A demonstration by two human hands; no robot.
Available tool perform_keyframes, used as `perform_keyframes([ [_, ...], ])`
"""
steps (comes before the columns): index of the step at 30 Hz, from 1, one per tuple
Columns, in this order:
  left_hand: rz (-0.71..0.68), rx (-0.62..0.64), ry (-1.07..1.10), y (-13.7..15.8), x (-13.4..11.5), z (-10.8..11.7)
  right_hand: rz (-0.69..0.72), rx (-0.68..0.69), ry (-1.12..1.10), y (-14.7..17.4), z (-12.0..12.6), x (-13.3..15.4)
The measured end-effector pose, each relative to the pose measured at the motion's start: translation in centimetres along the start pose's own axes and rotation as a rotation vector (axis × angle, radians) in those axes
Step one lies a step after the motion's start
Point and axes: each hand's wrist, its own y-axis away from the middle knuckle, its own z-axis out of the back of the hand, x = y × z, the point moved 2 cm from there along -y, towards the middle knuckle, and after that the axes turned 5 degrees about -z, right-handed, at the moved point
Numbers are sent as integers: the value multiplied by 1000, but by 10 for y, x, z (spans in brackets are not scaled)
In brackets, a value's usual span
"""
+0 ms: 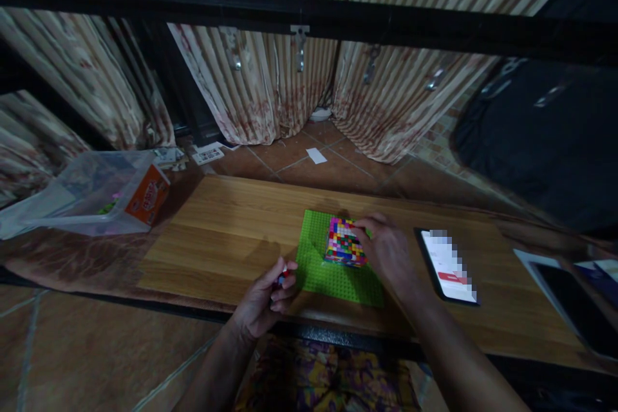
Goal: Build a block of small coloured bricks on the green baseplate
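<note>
A green studded baseplate (309,277) lies on the wooden board. On it stands a low block of many-coloured toy bricks (344,241), its top a patchwork of small studs with some darker spots. My right hand (383,248) reaches over the block's right side, thumb and finger pinched together at its top. What sits between those fingertips is too small to make out. Left of the baseplate, my left hand (270,296) is curled around a few small toy bricks (281,277), red, white and blue, partly hidden by the fingers.
A phone (449,266) with a lit screen lies right of the baseplate on the wooden board (217,225). Farther right is a dark flat device (574,309). At the left stands a clear plastic bin (96,193) with an orange label. Curtains (270,90) hang behind.
</note>
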Motion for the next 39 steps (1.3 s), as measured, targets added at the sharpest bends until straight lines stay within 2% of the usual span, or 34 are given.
perform_keyframes([
  [9,10,16,-35,-1,1,7,-50,-19,-82,-5,-3,1],
  [21,15,20,-45,0,0,4,91,-80,88,9,-10,1],
  [28,-7,-48,-87,0,1,0,111,1,98,9,-10,1],
  [34,-19,-96,-115,-4,4,-7,41,-20,-38,17,-11,-1],
  [39,13,-65,-55,-7,6,-7,-27,-109,-224,36,-3,22],
])
